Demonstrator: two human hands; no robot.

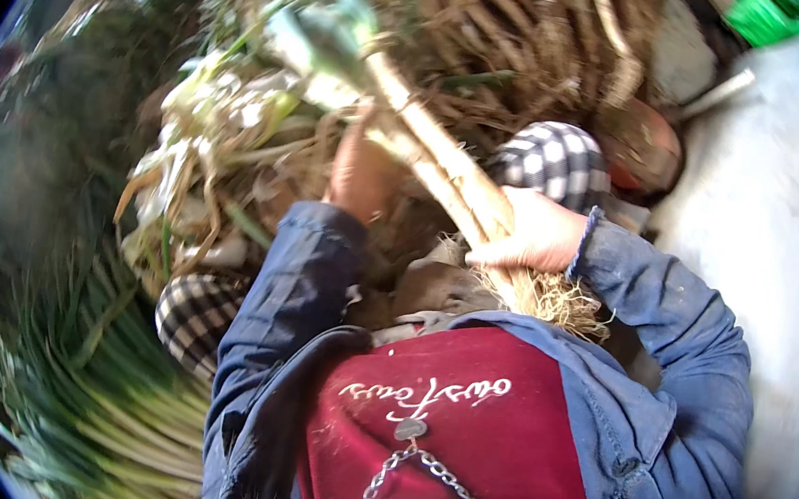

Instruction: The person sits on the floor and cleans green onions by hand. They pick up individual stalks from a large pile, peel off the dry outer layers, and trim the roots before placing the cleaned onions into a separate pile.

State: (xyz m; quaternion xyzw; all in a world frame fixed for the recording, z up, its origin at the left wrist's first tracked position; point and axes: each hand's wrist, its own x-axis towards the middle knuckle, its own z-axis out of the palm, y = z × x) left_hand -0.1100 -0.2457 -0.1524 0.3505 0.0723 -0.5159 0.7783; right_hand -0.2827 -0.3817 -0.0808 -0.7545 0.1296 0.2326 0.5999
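My right hand [534, 229] is closed around the lower ends of a few long green onion stalks [449, 161]. Their pale, stringy roots [563, 301] hang out below the fist, towards my chest. The stalks slant up and left to blurred green tops [330, 32]. At their upper part is my left hand [364, 169], its fingers partly hidden and blurred, so its grip is unclear. Just left of it lies a heap of peeled pale skins and limp leaves [215, 127].
Brown-rooted onion stalks [505, 21] are piled beyond my hands. More green onions [128, 411] lie at the lower left. My knees, in checked cloth, stick up on both sides of the hands. A reddish stone or brick [640, 145] and a bright green object [767, 18] are at the upper right.
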